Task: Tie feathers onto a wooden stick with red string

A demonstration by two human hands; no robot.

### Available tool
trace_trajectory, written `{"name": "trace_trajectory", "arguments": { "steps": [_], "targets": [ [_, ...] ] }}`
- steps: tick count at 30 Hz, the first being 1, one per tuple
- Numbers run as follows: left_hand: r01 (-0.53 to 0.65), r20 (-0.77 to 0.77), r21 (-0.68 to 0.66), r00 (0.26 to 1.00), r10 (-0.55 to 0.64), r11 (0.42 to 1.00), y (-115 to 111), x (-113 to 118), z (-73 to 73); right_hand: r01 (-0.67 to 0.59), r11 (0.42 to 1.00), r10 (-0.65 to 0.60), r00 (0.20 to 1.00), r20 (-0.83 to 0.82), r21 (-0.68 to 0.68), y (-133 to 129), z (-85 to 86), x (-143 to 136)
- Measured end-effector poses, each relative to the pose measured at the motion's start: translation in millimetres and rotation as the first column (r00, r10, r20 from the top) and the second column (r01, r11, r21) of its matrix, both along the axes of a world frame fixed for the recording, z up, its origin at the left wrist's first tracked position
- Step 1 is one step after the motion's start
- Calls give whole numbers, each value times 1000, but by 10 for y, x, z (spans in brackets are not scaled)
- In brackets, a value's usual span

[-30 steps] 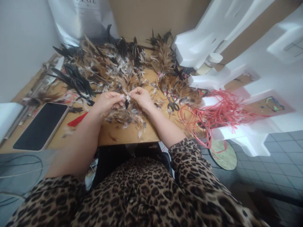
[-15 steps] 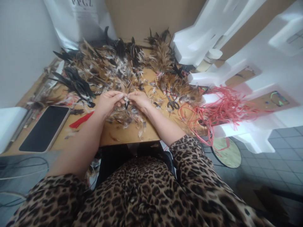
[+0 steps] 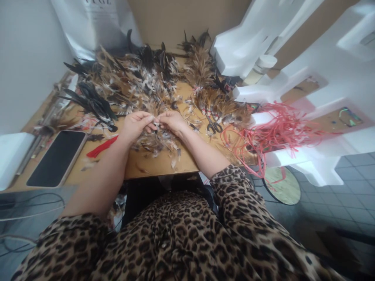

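My left hand (image 3: 135, 127) and my right hand (image 3: 173, 123) meet over the middle of the table's near part, thumbs and fingers pinched close together. Between the fingertips is a small feather piece (image 3: 156, 120), pale at the pinch and mostly covered by the fingers. Loose brown and white feathers (image 3: 158, 143) lie on the tabletop just beneath both hands. Beyond them spreads a big heap of brown, white and black feathers (image 3: 125, 80). Dark scissors (image 3: 215, 125) rest to the right of my right hand. A red strip (image 3: 102, 147) lies beside my left forearm.
A phone (image 3: 57, 158) lies at the left on the wooden table (image 3: 146, 167). Black feathers (image 3: 89, 103) sit behind it. Tangled red ribbon strands (image 3: 278, 128) drape over white foam (image 3: 310, 166) at the right. Tied brown feathers (image 3: 221, 105) and a capped bottle (image 3: 260, 69) stand nearby.
Both hands stay pinched together in nearly the same place, with a slight shift of the fingers. The dark piece below the fingertips shows less now. The whole view has shifted slightly.
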State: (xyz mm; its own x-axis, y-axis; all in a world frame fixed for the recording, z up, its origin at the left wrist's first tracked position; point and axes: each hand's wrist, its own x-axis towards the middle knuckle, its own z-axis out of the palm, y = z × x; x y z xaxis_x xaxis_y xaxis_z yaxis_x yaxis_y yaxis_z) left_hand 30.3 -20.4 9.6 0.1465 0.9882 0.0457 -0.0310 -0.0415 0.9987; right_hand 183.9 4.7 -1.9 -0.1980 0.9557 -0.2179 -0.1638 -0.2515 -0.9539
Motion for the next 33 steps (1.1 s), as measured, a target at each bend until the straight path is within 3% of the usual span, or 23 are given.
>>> {"name": "trace_trajectory", "arguments": {
  "steps": [5,8,12,15,18,25,33],
  "targets": [
    [-47,-55,-11,997,46,999,46,-1,-67,-75,997,74,995,74,15,-11,46,63],
    [-75,-51,-14,996,74,997,81,-9,-127,-87,984,44,964,263,155,-18,61,97],
    [-108,-45,-45,993,106,993,120,-16,-198,-140,917,-78,855,513,373,-39,72,120],
    [-99,-37,-53,995,97,994,124,-15,-207,-207,892,-75,808,584,401,-57,84,123],
    [-81,-37,-59,996,79,995,107,-5,-178,-234,891,-58,791,609,389,-75,105,117],
    [-111,-145,-100,985,96,989,68,48,-118,-208,870,-146,758,636,447,-123,105,28],
    [-91,-189,-50,979,80,995,97,-25,-165,-164,855,-77,897,435,492,2,32,81]
  ]
}}
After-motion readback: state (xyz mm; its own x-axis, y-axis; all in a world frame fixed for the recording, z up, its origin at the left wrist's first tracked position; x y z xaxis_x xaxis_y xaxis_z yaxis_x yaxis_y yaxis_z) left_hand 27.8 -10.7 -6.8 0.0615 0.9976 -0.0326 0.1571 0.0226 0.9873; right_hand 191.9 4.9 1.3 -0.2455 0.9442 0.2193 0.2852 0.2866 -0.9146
